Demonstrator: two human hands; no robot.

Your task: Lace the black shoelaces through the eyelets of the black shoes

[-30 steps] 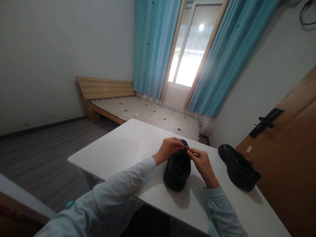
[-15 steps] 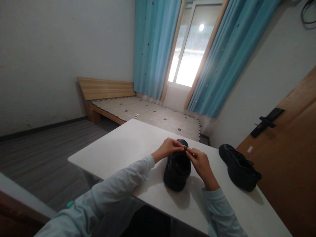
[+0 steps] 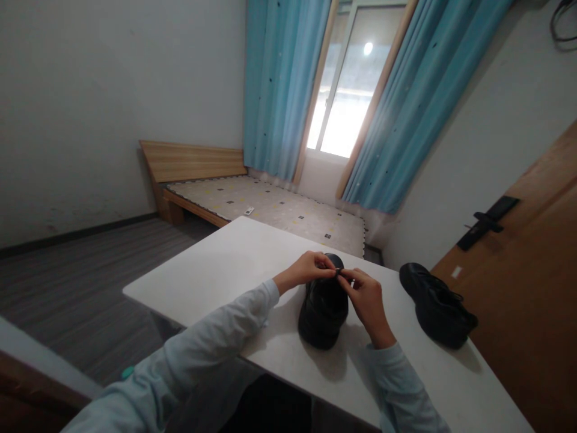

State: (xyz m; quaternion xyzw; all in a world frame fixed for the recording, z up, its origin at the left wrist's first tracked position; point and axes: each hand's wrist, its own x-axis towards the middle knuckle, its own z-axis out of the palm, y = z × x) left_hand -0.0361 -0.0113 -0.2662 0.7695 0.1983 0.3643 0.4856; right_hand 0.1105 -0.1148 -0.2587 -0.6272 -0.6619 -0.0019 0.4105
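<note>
A black shoe point(image 3: 323, 313) stands on the white table point(image 3: 225, 270), heel toward me. My left hand point(image 3: 305, 269) and my right hand point(image 3: 367, 300) meet over its front, fingertips pinched together on its black lace point(image 3: 338, 273). Both sleeves are pale blue. A second black shoe point(image 3: 436, 305) lies to the right on the same table, apart from my hands, with loose laces.
A wooden door point(image 3: 532, 288) with a black handle point(image 3: 487, 222) is at the right. Beyond the table a low wooden bed point(image 3: 252, 204) stands under a window point(image 3: 351, 90) with blue curtains point(image 3: 279, 84). Grey floor point(image 3: 67, 270) lies to the left.
My hands have stayed on the lace over the shoe's front. The right hand has shifted slightly, and the fingertips are drawn a little closer together.
</note>
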